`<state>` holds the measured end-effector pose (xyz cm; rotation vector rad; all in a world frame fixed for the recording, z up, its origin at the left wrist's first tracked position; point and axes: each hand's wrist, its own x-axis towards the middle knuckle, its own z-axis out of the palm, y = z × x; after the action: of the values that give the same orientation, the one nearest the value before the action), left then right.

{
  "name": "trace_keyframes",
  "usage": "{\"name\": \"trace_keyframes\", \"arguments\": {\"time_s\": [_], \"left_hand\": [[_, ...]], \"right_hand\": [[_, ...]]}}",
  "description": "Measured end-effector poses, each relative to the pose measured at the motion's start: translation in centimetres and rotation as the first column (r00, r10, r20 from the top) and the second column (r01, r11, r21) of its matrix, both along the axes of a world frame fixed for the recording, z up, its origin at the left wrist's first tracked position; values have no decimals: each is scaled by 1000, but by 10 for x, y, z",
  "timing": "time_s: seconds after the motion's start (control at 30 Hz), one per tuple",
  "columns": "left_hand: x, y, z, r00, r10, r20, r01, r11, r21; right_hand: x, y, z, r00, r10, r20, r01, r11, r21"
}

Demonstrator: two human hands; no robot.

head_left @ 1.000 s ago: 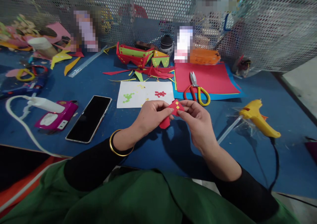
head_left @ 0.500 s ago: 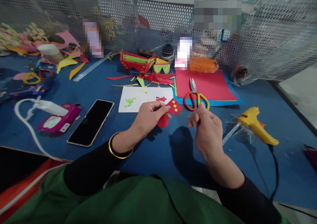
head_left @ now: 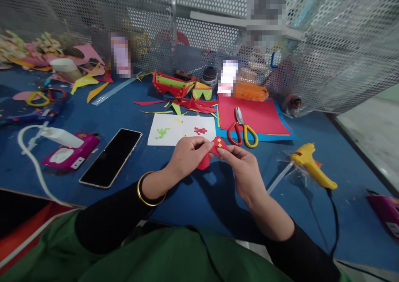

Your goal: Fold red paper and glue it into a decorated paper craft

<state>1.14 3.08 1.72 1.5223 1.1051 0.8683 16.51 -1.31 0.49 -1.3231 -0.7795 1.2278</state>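
Between my hands is a red foam or paper cutout (head_left: 204, 162) with small yellow squares on its right part. My left hand (head_left: 190, 155) pinches its middle between thumb and fingers. At its right end, my right hand (head_left: 245, 165) grips the piece too, the thumb lying over the yellow squares. Just beyond lies a white sheet (head_left: 187, 126) bearing little green, red and yellow bits. Scissors (head_left: 241, 128) with one red and one yellow handle rest partly on a stack of red and blue sheets (head_left: 255, 117).
A yellow glue gun (head_left: 314, 165) with a cord lies at right. On the left are a black-screened phone (head_left: 112, 158) and a purple socket block (head_left: 73, 151). Red and green foam glasses (head_left: 173, 84) and scraps sit toward the perforated metal screen (head_left: 212, 28).
My right hand has moved left and down from near the scissors and taken hold of the red cutout's right end. My left hand keeps its pinch. The view has shifted slightly.
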Motion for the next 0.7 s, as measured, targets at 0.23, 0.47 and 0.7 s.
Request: {"name": "trace_keyframes", "arguments": {"time_s": [0.23,0.47,0.7], "left_hand": [[1,0,1,1000,-1,-20,0,1000,-6],[2,-3,3,1000,-11,-27,10,999,-41],[1,-3,4,998,-49,-26,48,998,-42]], "right_hand": [[1,0,0,1000,4,-25,-4,1000,12],[2,0,-2,999,-9,-32,10,999,39],[2,1,-4,998,-32,47,29,998,56]]}}
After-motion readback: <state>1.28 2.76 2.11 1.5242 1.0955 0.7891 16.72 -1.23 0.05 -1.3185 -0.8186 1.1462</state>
